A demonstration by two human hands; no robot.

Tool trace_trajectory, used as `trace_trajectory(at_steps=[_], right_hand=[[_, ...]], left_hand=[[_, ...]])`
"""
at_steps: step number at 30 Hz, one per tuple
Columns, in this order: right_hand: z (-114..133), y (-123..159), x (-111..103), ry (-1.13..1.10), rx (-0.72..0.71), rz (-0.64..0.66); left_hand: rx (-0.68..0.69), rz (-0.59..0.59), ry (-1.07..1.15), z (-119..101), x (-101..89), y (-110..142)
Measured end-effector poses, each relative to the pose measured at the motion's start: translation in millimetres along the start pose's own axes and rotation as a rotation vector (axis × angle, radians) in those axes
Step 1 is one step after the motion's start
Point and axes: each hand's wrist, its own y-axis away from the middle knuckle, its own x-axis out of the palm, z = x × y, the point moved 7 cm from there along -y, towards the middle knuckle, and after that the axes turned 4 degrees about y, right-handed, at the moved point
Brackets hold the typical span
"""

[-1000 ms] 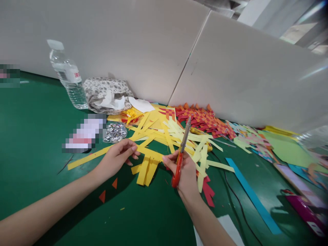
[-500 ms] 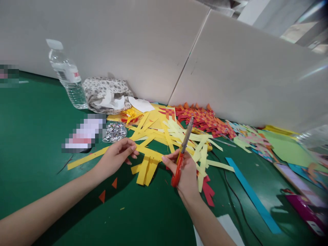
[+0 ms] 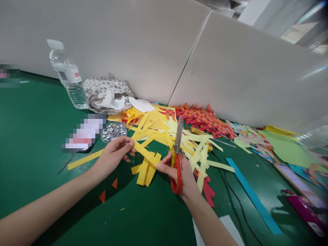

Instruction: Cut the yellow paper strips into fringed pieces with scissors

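A yellow paper strip (image 3: 145, 151) stretches between my two hands, slanting down to the right. My left hand (image 3: 115, 152) pinches its upper end between thumb and fingers. The lower end is at the thumb and fingertips of my right hand (image 3: 183, 171), which also holds scissors (image 3: 176, 171) with red handles, blades pointing up and away. Below the strip lie several short yellow paper pieces (image 3: 146, 174) on the green table (image 3: 143, 218). A heap of pale yellow strips (image 3: 202, 157) spreads behind and beside my right hand.
Left are a water bottle (image 3: 68, 77), a patterned cloth pouch (image 3: 105, 89), a blurred-out phone (image 3: 85, 133) and a bag of googly eyes (image 3: 114, 131). Woven red-orange paper fish (image 3: 202, 118) pile at the partition. A blue strip (image 3: 252, 194) and black cable (image 3: 238, 201) lie right.
My right hand has moved slightly left and down, with the scissors turned more upright. The yellow strip now slants more steeply, its right end lower.
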Motion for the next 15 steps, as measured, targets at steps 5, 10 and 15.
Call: trace_trajectory(at_steps=[5,10,15], right_hand=[[-5.9,5.1,13.9,-0.025,0.056,0.139],[-6.3,5.1,12.5,-0.108,0.082,0.107],[-6.2,2.8,2.5,-0.124,0.069,0.003]], left_hand=[[0.014,-0.005,0.058,-3.1,0.0,2.3],[-0.017,-0.017,0.080,-2.5,0.8,4.2],[0.016,-0.037,0.008,-3.6,-4.8,0.4]])
